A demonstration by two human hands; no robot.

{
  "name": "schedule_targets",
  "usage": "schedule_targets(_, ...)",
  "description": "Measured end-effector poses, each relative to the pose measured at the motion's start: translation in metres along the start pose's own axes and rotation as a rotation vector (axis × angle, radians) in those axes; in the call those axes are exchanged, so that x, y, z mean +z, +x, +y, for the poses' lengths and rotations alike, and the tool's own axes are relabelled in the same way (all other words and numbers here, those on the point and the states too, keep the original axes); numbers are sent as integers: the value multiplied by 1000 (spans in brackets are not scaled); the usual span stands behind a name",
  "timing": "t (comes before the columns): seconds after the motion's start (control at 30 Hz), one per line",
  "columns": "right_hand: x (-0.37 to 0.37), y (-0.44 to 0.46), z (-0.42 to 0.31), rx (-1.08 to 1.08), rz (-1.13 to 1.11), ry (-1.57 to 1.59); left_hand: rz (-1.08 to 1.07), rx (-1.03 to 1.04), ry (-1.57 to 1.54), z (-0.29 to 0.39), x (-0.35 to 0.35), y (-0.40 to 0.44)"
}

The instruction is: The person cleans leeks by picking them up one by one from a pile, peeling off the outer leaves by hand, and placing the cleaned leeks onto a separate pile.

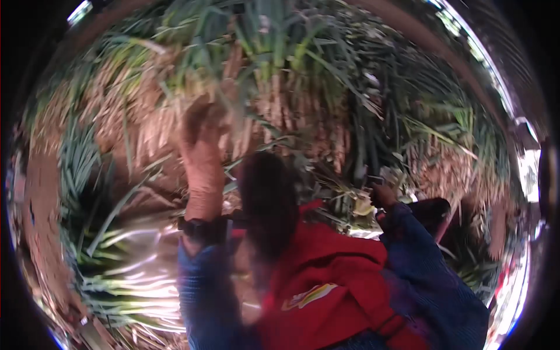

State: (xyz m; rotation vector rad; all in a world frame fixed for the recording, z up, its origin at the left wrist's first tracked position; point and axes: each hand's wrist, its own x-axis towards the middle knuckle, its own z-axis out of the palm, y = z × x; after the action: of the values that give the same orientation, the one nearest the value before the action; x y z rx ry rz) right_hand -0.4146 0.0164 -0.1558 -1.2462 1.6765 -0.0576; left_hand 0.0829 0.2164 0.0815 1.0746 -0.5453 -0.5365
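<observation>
Two hands: my left hand (204, 125) blurs before the piled leeks (287, 105), my right hand (384, 195) sits beside leaf scraps (363, 205); I cannot tell whether either's fingers grip. A hasty pull could snap leeks where leaves (274, 38) tangle.

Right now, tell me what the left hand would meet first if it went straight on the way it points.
The left hand would probably meet the pile of leafy green stalks just ahead; blur and unclear depth hide whether it already touches them.
</observation>
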Motion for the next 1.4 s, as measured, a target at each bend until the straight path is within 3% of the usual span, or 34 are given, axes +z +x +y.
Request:
schedule_targets(0.07,17,-7,11,-7,92,-229,-71,-48,-21,-2,56,20)
schedule_targets(0.1,19,45,56,-326,170,-604,-99,-63,-42,-12,79,29)
schedule_targets(0.13,31,26,47,-530,375,-630,-119,-78,-58,-24,100,36)
schedule_targets(0.23,55,38,-1,-295,324,-309,-143,-184,-86,-77,143,53)
schedule_targets(0.3,57,28,-56,-355,162,-144,-81,-317,-30,-111,159,58)
schedule_targets(0.37,68,32,-93,-236,84,114,-21,-439,30,-132,174,59)
schedule_targets(0.5,82,100,-102,-398,137,18,-93,-417,3,-145,184,64)
schedule_targets(0.63,109,153,-77,-239,229,-59,-82,-394,80,-151,194,75)
schedule_targets(0.77,127,146,-79,-106,249,-158,-97,-424,133,-162,202,78)
schedule_targets(0.87,130,134,-82,-17,92,-25,-109,-441,145,-166,208,79)
schedule_targets(0.97,120,143,-82,-78,-289,285,-128,-450,132,-170,208,81)
schedule_targets(1.03,109,138,-79,-269,-450,549,-135,-458,155,-170,209,81)
schedule_targets(1.13,91,123,-95,-166,-702,1107,-140,-466,165,-171,212,78)
schedule_targets(1.2,82,126,-113,104,-584,1237,-144,-481,157,-175,214,77)
schedule_targets(1.3,57,116,-138,-256,-627,892,-173,-501,128,-177,214,76)
schedule_targets(1.37,32,91,-158,19,-682,1160,-183,-490,123,-177,213,73)
schedule_targets(1.4,23,81,-161,18,-690,1151,-186,-486,124,-178,213,73)
